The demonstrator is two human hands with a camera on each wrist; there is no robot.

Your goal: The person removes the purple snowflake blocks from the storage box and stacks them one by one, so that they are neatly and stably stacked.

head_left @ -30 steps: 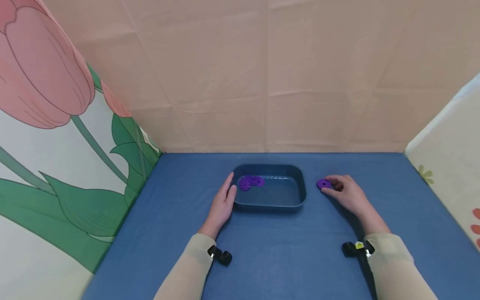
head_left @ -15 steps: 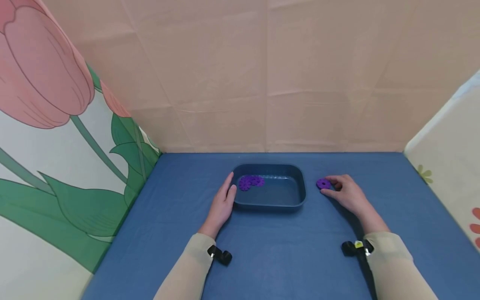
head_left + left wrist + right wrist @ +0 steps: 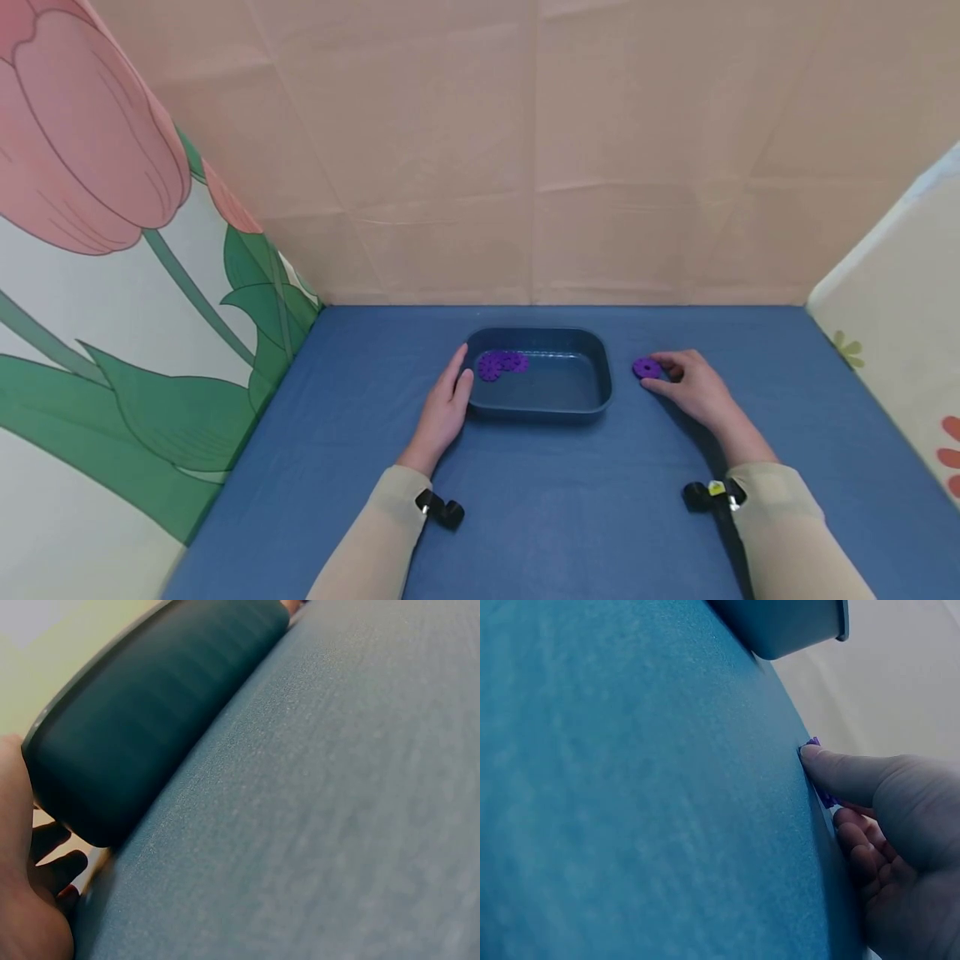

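Note:
My left hand lies along the left end of a dark blue-green rectangular tray, fingers straight, thumb at the rim. In the left wrist view the thumb touches the tray wall, with the other fingers behind the corner. Inside the tray, toward its left end, lie purple notched discs, overlapping each other. Right of the tray, my right hand pinches another purple notched disc between thumb and fingers, low at the tabletop. In the right wrist view the thumb covers much of that disc.
A blue cloth covers the table. A plain beige sheet hangs behind it, with a tulip-patterned panel at the left and a pale panel at the right. Black cameras sit on both wrists.
The disc in my right hand's pinch has shifted very slightly left and looks flatter than a second ago. My left hand and the tray have stayed in place.

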